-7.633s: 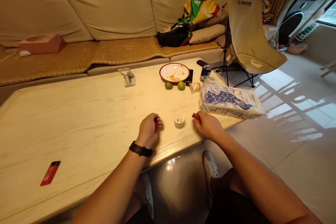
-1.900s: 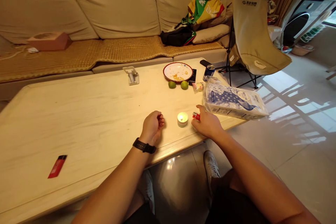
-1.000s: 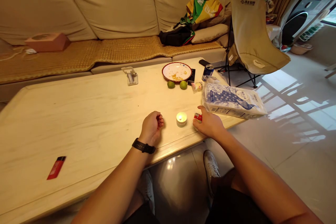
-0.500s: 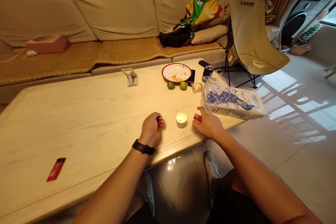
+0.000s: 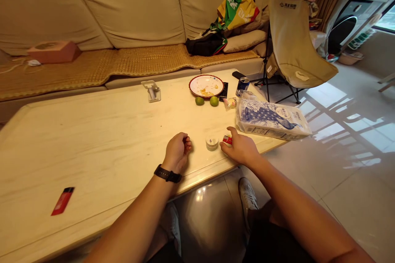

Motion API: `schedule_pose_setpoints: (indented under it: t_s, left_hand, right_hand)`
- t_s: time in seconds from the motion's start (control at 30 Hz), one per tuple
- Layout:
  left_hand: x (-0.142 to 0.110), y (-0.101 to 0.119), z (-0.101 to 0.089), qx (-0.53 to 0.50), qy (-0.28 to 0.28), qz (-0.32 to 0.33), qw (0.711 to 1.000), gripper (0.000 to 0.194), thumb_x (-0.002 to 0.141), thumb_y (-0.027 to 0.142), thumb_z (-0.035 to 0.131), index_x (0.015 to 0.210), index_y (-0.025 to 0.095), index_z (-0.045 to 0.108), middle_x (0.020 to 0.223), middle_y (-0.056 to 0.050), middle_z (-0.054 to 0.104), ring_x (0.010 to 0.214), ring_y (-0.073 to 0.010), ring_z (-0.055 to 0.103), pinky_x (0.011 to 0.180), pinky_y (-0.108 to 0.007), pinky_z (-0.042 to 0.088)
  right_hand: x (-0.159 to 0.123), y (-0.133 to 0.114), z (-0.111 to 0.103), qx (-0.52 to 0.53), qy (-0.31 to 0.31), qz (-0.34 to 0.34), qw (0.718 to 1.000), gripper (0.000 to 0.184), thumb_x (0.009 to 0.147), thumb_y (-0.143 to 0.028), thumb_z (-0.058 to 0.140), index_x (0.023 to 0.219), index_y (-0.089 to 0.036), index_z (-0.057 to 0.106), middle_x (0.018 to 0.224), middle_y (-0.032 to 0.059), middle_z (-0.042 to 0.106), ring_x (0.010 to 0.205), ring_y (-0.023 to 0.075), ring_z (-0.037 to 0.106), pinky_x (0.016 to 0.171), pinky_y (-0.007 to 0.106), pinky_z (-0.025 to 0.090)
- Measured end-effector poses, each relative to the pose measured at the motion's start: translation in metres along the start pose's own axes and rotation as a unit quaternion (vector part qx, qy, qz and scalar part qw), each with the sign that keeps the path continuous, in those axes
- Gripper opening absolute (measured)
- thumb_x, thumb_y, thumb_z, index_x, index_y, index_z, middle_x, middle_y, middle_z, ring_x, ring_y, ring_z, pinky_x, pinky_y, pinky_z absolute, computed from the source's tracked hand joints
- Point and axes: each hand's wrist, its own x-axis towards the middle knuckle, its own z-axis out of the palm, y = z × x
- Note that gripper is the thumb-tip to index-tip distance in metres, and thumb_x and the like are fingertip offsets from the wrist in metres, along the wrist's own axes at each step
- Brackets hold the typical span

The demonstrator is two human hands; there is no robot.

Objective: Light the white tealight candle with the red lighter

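A small round tealight candle [image 5: 212,144] stands on the pale table between my hands, with no glow showing now. My right hand [image 5: 242,148] is just right of it, thumb and forefinger around a small red lighter [image 5: 227,139] with a silvery end. My left hand [image 5: 178,150], wearing a black watch on the wrist, rests on its side left of the candle. Its fingers curl in loosely and nothing shows in them. Far to the left lies a flat red object [image 5: 62,201] with a black end, its kind unclear.
Behind are two green limes [image 5: 199,101], a red-rimmed plate [image 5: 206,85] with food scraps, a blue can [image 5: 243,84] and a small wrapped packet [image 5: 230,103]. A large tissue pack [image 5: 273,118] overhangs the table's right edge. A whitish holder [image 5: 151,91] stands near the back edge.
The candle's bright yellow glow has gone out. My right hand has shifted slightly left, closer to the candle, and the red lighter has moved with it. My left hand stays put.
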Motion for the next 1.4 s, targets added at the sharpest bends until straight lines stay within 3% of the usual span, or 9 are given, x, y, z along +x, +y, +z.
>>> schedule_pose_setpoints:
  t_s: [0.13, 0.37, 0.8, 1.03, 1.23, 1.4]
  left_hand:
    - [-0.001, 0.0, 0.0, -0.001, -0.001, -0.002, 1.0, 0.009, 0.069, 0.019, 0.06, 0.067, 0.017, 0.052, 0.061, 0.002, 0.051, 0.048, -0.008, 0.047, 0.04, -0.02, 0.035]
    - [-0.002, 0.003, -0.001, -0.005, 0.002, -0.003, 1.0, 0.008, 0.07, 0.018, 0.059, 0.067, 0.016, 0.052, 0.06, 0.002, 0.05, 0.048, -0.0077, 0.047, 0.039, -0.019, 0.035]
    - [0.002, 0.002, -0.002, -0.009, 0.002, -0.005, 1.0, 0.008, 0.071, 0.017, 0.059, 0.067, 0.017, 0.052, 0.059, 0.002, 0.051, 0.047, -0.008, 0.046, 0.04, -0.02, 0.036]
    - [0.001, 0.001, -0.002, -0.007, 0.002, 0.001, 1.0, 0.01, 0.07, 0.017, 0.06, 0.065, 0.017, 0.051, 0.06, 0.001, 0.051, 0.048, -0.0081, 0.046, 0.04, -0.021, 0.036]
    - [0.001, 0.0, -0.001, -0.003, 0.001, 0.002, 1.0, 0.01, 0.07, 0.018, 0.061, 0.065, 0.017, 0.052, 0.06, 0.001, 0.051, 0.048, -0.0081, 0.046, 0.04, -0.021, 0.035]
    - [0.001, -0.001, 0.0, 0.002, 0.002, 0.0, 1.0, 0.01, 0.069, 0.018, 0.06, 0.064, 0.017, 0.051, 0.059, 0.001, 0.051, 0.047, -0.0081, 0.046, 0.04, -0.021, 0.035]
  right_hand:
    - [0.0, -0.013, 0.003, -0.006, -0.015, -0.018, 1.0, 0.072, 0.092, -0.064, 0.043, 0.147, -0.019, 0.035, 0.105, 0.0142, 0.073, 0.097, 0.0323, 0.069, 0.079, 0.036, 0.044]
    - [0.004, -0.031, 0.008, 0.0, -0.017, -0.028, 0.999, 0.066, 0.093, -0.054, 0.043, 0.147, -0.017, 0.035, 0.102, 0.0142, 0.074, 0.094, 0.0329, 0.069, 0.08, 0.037, 0.044]
    - [0.009, -0.037, 0.009, -0.003, -0.048, -0.005, 0.999, 0.072, 0.09, -0.049, 0.046, 0.152, -0.015, 0.031, 0.107, 0.0168, 0.073, 0.098, 0.0328, 0.068, 0.082, 0.038, 0.044]
    - [0.006, -0.024, 0.005, 0.022, -0.017, 0.01, 1.0, 0.081, 0.085, -0.058, 0.053, 0.151, -0.018, 0.031, 0.103, 0.0132, 0.074, 0.095, 0.0331, 0.069, 0.078, 0.037, 0.045]
    - [0.007, -0.003, 0.0, 0.028, 0.017, 0.012, 0.999, 0.072, 0.085, -0.046, 0.051, 0.148, -0.017, 0.034, 0.105, 0.0128, 0.073, 0.097, 0.0329, 0.068, 0.079, 0.036, 0.045]
    - [0.006, 0.003, -0.001, 0.028, 0.027, 0.007, 0.999, 0.067, 0.087, -0.047, 0.047, 0.146, -0.016, 0.037, 0.105, 0.0137, 0.073, 0.096, 0.0319, 0.068, 0.078, 0.036, 0.044]
